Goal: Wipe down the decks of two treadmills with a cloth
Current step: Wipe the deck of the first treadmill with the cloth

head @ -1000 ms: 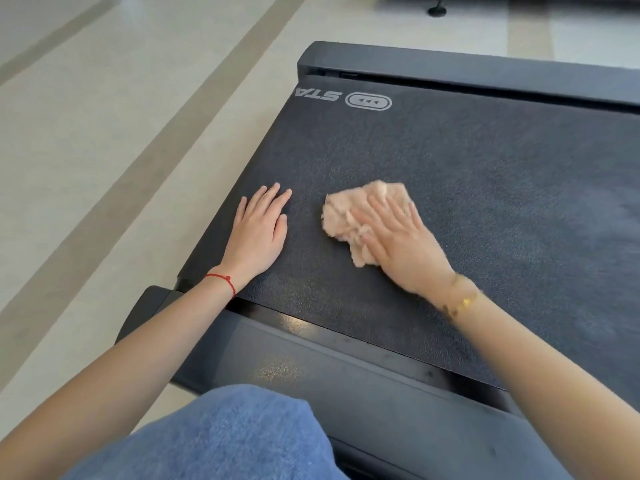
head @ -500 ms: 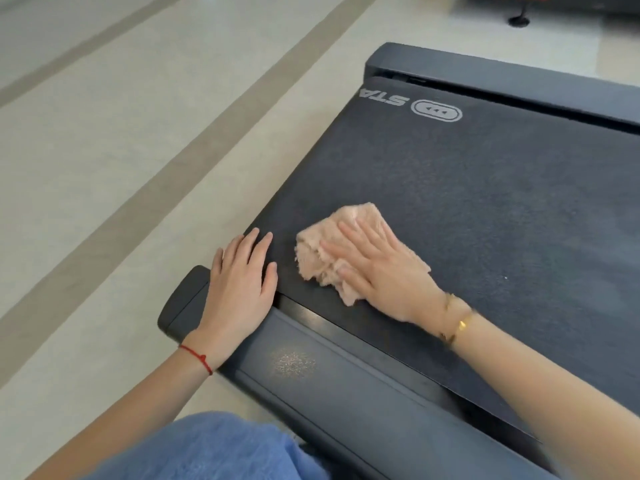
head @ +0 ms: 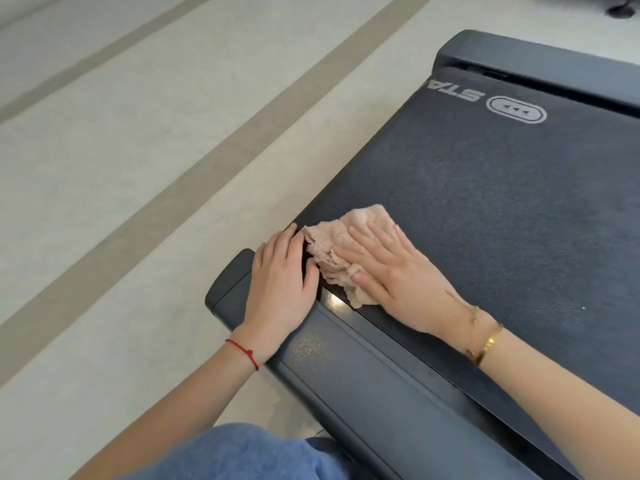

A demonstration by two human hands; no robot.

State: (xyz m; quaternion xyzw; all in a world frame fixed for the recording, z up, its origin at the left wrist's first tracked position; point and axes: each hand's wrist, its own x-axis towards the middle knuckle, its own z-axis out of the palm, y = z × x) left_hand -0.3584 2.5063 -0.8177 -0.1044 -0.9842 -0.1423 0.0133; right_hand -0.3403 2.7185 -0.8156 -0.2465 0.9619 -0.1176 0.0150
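White letters reading "STA" (head: 453, 92), upside down and cut off at the belt edge, stand on the dark treadmill belt (head: 485, 202) at about two o'clock. Beside them sits an oval logo (head: 516, 114), perhaps holding three small arrows.

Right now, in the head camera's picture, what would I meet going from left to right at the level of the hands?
Pale floor → treadmill's corner end cap → left hand resting flat → pink cloth → right hand pressing it → dark treadmill belt.
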